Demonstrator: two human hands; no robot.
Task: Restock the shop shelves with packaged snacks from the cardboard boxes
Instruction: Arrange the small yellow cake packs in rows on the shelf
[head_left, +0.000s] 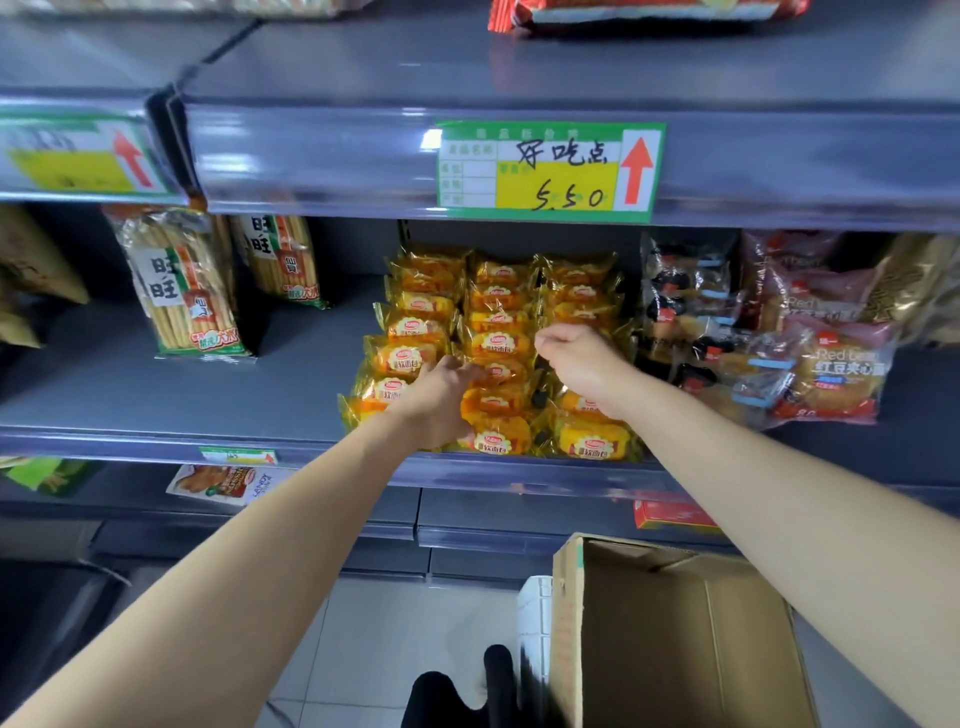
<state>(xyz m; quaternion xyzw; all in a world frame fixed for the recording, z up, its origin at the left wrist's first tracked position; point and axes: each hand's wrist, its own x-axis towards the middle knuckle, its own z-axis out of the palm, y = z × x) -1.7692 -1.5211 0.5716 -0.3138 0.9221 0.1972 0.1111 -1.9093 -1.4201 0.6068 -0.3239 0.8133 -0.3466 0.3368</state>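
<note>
Three rows of yellow bread packets fill the middle of the shelf, stacked from the back wall to the front lip, as I straighten them. My left hand rests on the packets where the left and middle rows meet, fingers stretched forward, gripping nothing. My right hand hangs over the right row with fingers curled in; whether they pinch a wrapper I cannot tell. By my feet, the cardboard box stands open and shows only bare board in the part I can see, so this batch looks to me about done. Bare shelf stretches between the packets and the rice cracker bags on the left, while red bean bread bags crowd the right. I judge that more stocking remains.
</note>
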